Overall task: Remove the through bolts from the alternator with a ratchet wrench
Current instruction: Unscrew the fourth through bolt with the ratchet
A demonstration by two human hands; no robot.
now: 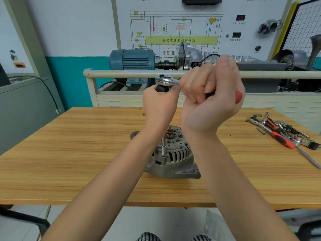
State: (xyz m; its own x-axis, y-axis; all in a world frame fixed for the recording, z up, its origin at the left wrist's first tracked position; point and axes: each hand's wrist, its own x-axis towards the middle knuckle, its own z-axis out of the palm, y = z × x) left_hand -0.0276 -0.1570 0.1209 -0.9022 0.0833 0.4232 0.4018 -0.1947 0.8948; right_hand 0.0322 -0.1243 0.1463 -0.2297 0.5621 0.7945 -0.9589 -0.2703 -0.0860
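Gripping ratchet wrench (167,81), both hands.

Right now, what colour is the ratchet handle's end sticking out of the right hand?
Red, on the ratchet wrench handle end past the right hand; head view.

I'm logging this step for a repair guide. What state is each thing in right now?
Alternator: lying on the wooden table, shaft end up.
Extension bar: upright, socket seated on a bolt at the housing edge.
Ratchet wrench: head level atop the extension's black knob.
Left hand: grips the knob.
Right hand: grips the wrench handle.
Spare tools: loose on the table's right.
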